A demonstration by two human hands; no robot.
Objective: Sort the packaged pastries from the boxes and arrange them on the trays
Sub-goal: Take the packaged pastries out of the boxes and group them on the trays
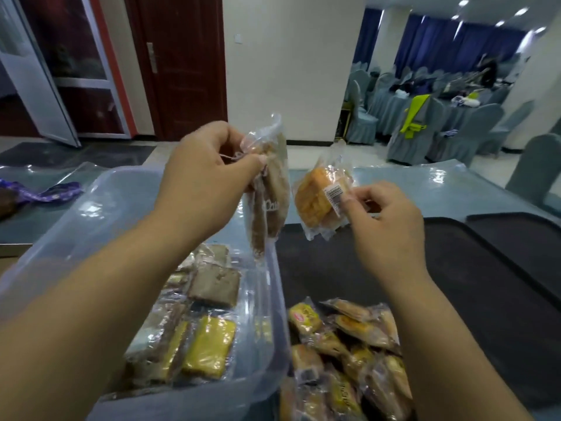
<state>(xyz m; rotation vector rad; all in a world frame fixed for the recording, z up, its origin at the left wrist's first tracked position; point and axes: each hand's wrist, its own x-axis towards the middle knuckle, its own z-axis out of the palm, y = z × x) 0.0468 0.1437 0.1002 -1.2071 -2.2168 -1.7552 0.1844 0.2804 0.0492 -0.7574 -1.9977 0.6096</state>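
Left hand point(203, 180): approx 10 o'clock of view ctr, raised above the box. Grip closed to a pinch, thumb & forefinger on the top part of the brown pack, other fingers curled in.
Brown pack point(273, 192): clear wrapper w/ long brown pastries inside, hanging near upright from the left grip at 12 o'clock of ctr. Its bottom end is over the box's right rim.
Right hand point(385, 220): 3 o'clock of ctr, over the near tray. Grip closed to a fingertip pinch on the right edge of the orange pack.
Orange pack point(315, 205): clear wrapper w/ an orange-yellow cake, tilted, held in air just right of the brown pack. The 2 packs are close but I can't tell if they touch. Barcode sticker point(334, 192) faces the camera.
Box point(91, 208): translucent plastic, 8 o'clock, on the worktop, its right wall against the near tray.
Boxed packs point(209, 344): yellow & brown wrapped pastries lying flat on the box floor.
Near tray point(455, 284): dark, 4 o'clock, mostly bare at its far end.
Pile point(343, 344): loose heap of yellow-orange wrapped pastries on the near tray's front-left corner, 5 o'clock.
Far tray point(522, 235): dark, 3 o'clock edge, beside the near tray.
Worktop point(425, 186): blue-grey cover under glossy clear film.
Purple wrapper point(45, 191): 9 o'clock edge, on the worktop, well apart from the box contents.
Bkgd: cloth-covered chairs point(455, 132) at 2 o'clock, dark red door point(182, 65) at 11 o'clock.
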